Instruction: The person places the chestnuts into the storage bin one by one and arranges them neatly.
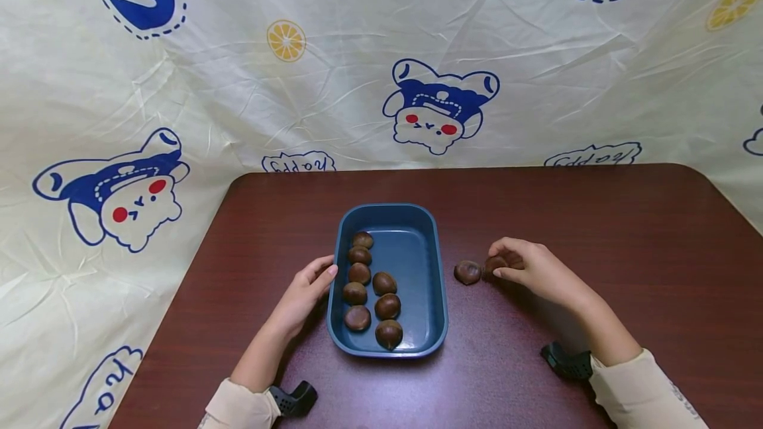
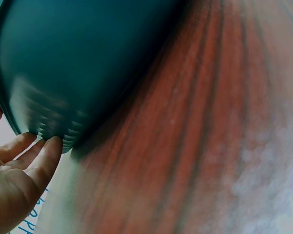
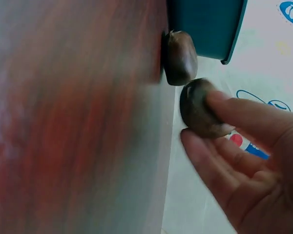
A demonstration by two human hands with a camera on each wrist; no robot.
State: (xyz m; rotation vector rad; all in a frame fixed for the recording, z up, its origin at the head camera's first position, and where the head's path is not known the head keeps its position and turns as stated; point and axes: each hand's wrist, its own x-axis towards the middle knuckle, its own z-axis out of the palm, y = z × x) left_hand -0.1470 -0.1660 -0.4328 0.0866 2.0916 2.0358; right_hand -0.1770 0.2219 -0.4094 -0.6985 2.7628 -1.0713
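Observation:
A blue rectangular tray (image 1: 411, 343) stands on the table, holding several brown chestnuts (image 1: 387, 306) in two columns on its left side. My left hand (image 1: 306, 296) rests against the tray's left outer side; in the left wrist view its extended fingers (image 2: 49, 153) touch the wall, with a thumb tip near the rim. Right of the tray, my right hand (image 1: 539, 273) pinches a chestnut (image 3: 198, 109) between thumb and fingers. Another chestnut (image 1: 467, 273) lies on the table between the tray and that held chestnut, close beside it.
The dark reddish-brown wooden table (image 1: 512, 376) extends around the tray on all sides. A white cloth (image 1: 334, 98) with blue cartoon prints hangs behind the table and at its left. Each wrist wears a black device (image 1: 566, 361).

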